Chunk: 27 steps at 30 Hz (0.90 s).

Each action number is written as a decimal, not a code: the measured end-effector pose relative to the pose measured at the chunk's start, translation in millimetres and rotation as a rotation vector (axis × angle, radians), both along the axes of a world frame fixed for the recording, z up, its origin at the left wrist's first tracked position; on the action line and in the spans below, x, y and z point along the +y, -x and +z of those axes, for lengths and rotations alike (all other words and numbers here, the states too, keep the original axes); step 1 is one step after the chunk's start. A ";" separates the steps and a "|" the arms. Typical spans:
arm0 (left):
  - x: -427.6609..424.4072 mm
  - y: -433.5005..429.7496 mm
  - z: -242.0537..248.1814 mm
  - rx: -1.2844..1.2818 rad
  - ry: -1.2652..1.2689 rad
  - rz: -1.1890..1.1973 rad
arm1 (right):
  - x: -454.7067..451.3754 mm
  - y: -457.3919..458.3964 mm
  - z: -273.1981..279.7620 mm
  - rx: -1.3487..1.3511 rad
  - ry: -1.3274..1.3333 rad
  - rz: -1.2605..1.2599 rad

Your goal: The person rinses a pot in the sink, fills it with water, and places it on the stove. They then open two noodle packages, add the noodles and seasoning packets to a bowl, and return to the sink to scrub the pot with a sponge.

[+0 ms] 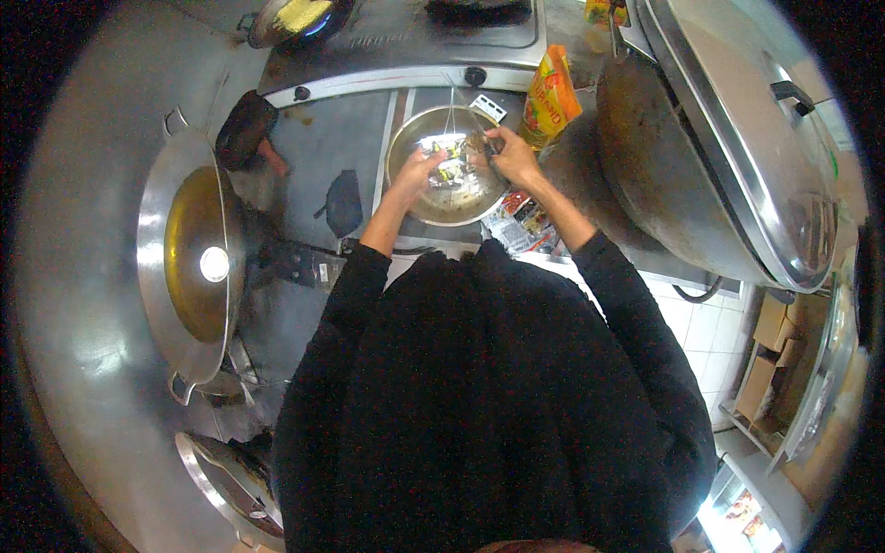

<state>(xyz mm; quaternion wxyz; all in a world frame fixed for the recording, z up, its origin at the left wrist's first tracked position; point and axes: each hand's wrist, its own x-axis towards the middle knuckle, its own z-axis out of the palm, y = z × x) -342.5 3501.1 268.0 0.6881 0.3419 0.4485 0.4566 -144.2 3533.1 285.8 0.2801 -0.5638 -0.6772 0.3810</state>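
Observation:
A shiny metal bowl [446, 220] stands on the counter before me, below the stove front. Over it, a clear plastic packet [453, 169] with yellow and dark print catches glare. My left hand [416, 171] grips the packet's left side, thumb on top. At the right side, my right hand [515, 157] pinches its edge between thumb and fingers; a thin dark part shows there, too blurred to name. Glare hides what the packet holds. A few small bits lie in the bottom of the bowl.
A yellow-orange cooking oil pouch [550, 104] stands right of the bowl. Printed packaging [518, 225] lies under its near right side. A huge lidded pot [657, 166] fills the right. On the left sits a wide wok of oil [197, 297]. A pan [266, 24] heats over blue flame.

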 end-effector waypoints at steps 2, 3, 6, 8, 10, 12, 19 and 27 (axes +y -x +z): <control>1.8 0.1 0.5 0.019 -0.031 -0.027 | 6.6 14.7 -9.9 0.140 0.078 -0.025; 1.5 0.3 0.7 0.044 -0.047 -0.032 | 8.2 18.0 -11.9 0.179 0.140 -0.044; -1.8 2.2 1.5 0.247 -0.138 -0.002 | 15.0 19.5 -7.0 0.081 -0.035 -0.006; -5.5 3.4 2.1 0.457 -0.206 0.025 | 20.3 16.8 0.2 -0.079 -0.162 0.045; -9.2 5.2 3.3 0.705 -0.273 0.045 | 26.2 16.2 6.0 -0.183 -0.283 0.119; -13.3 7.3 5.1 0.962 -0.376 0.130 | 29.7 19.4 7.1 -0.260 -0.216 0.109; -27.3 10.4 15.9 1.343 -0.344 0.056 | 6.2 48.2 -24.8 -0.254 -0.112 0.101; -37.3 1.6 23.5 1.506 -0.516 0.113 | -4.9 67.6 -51.8 -0.624 -0.200 0.054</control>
